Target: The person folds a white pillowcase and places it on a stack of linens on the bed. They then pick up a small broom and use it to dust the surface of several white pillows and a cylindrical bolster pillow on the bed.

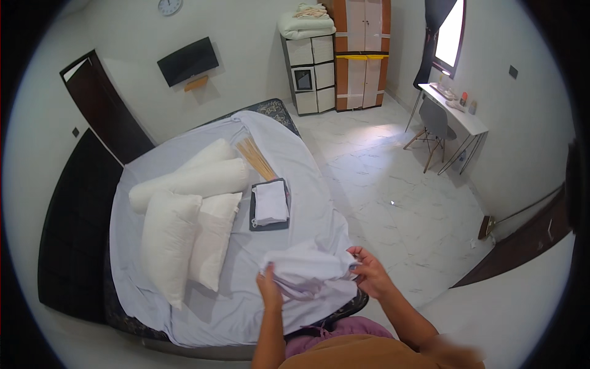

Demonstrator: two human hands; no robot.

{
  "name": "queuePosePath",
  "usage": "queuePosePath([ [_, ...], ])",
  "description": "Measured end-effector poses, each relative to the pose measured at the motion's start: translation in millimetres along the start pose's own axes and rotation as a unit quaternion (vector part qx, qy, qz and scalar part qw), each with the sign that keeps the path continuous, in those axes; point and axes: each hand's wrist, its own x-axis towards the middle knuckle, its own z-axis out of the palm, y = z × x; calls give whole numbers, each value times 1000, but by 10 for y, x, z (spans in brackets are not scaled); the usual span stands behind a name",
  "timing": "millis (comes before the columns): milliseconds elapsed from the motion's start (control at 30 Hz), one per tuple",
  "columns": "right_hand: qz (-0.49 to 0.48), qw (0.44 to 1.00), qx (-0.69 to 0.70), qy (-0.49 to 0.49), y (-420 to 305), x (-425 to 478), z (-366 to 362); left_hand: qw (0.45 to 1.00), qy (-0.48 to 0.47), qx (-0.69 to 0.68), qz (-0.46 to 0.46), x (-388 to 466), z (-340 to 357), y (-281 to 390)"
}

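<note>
My left hand [269, 285] grips one side of a bunched white bedsheet [306, 270] near the bed's front corner. On its other side, my right hand [368, 273] pinches the cloth between thumb and fingers, by the mattress [357, 302] corner. White cloth lies loosely over the dark patterned mattress, which shows at the corners. Whether the held part is separate from that covering I cannot tell. Beyond my hands, folded white cloth [271, 203] rests on a dark folded item [269, 227], beside a stick broom [255, 157]. White pillows [170, 244] and bolsters [191, 180] lie to the left.
A black headboard [76, 230] stands at the left. Beyond the bed's far end are a storage cabinet [313, 76] and a wardrobe [362, 83]. At the right, a grey chair [434, 119] stands by a white desk [461, 115]. Marble-patterned floor [392, 184] runs between them.
</note>
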Motion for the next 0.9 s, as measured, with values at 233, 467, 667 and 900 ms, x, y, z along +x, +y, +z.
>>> queuePosePath([
  [233, -95, 978, -181, 48, -721, -7, -617, 981, -142, -105, -78, -87, -70, 274],
  [467, -142, 830, -536, 58, -849, 168, -374, 994, -51, -94, -32, 35, -908, 340],
  [667, -120, 897, -425, 10, -838, 425, -463, 993, -53, -97, 29, 43, -1229, 468],
  [900, -86, 802, -590, -49, -1180, 983, -975, 994, -35, 30, 99, -485, -545, 674],
])
